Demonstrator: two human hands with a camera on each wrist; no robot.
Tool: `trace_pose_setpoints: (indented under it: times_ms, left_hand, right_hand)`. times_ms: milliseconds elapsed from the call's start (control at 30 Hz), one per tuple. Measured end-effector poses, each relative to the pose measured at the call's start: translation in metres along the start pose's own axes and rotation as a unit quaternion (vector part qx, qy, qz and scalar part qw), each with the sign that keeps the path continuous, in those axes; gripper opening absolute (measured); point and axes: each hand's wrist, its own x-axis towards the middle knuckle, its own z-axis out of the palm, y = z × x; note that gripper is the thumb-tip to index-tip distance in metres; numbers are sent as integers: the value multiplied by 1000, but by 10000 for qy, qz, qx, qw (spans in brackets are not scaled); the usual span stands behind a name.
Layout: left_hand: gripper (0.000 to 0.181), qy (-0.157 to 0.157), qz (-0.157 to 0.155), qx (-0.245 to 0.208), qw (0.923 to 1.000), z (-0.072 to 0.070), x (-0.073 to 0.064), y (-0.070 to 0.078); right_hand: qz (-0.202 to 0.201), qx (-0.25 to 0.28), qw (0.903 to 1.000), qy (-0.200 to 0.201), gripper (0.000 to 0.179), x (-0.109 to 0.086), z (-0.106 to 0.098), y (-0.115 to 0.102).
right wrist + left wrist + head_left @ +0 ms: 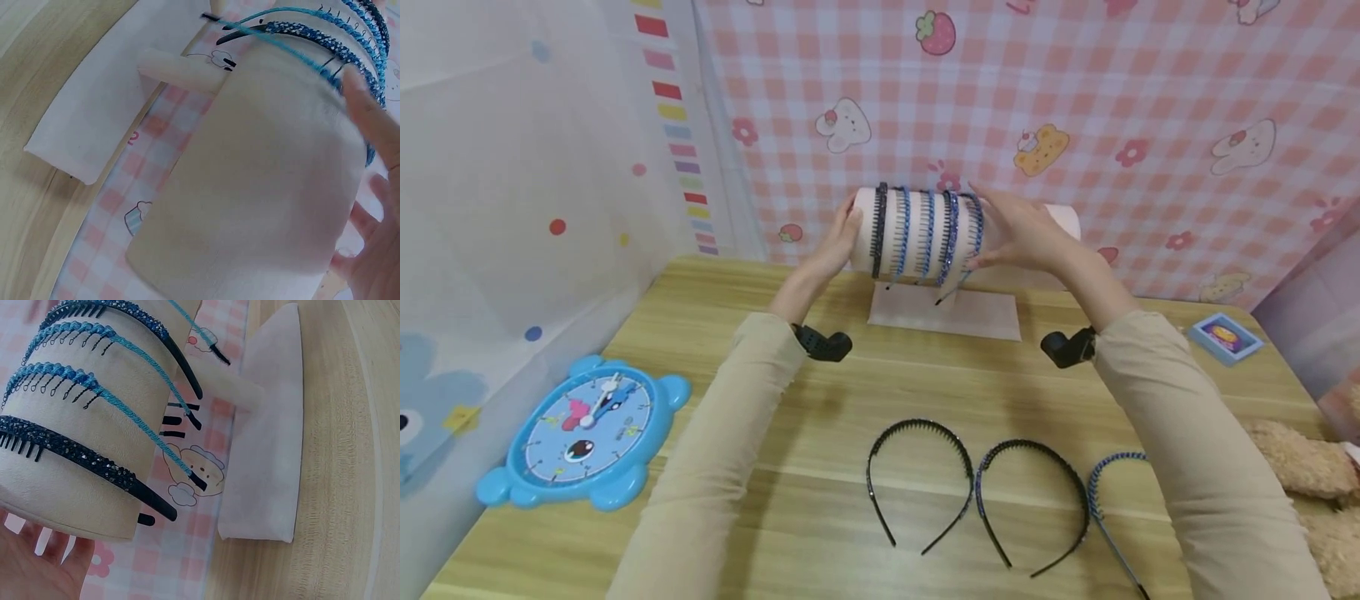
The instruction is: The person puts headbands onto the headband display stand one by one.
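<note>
A pale cylindrical headband stand [250, 175] on a flat base [943, 312] stands at the back of the table, with several black and blue toothed headbands round its left part. My left hand [835, 242] holds the cylinder's left end; in the left wrist view its fingers reach behind the rim. My right hand [1026, 233] holds the rightmost blue headband [977, 225] on the cylinder, thumb at its front and the other fingers by its upper, far side. This headband slants, and its lower tip sticks out in front of the glittery dark blue headband [952, 229] beside it.
Two dark headbands [921, 422] [1033, 443] and a blue one [1097, 483] lie on the table in front, the blue one partly behind the right sleeve. A blue toy clock [587, 433] lies left, a small blue box [1225, 337] right, near a furry plush [1300, 458].
</note>
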Motion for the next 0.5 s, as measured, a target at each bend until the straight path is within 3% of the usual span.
trace_pose_setpoints:
  times_ms: [133,367,500]
  left_hand:
    - [56,-26,72,28,10000,1,1,0]
    - [57,-19,147,61,9999,1,1,1]
    - [57,-25,84,38,10000,1,2,1]
  right_hand:
    - [211,598,9977,246,116,-11,-5,10]
    - [635,689,9952,272,122,-48,-13,48]
    - [964,926,9902,-412,119,-83,-5,76]
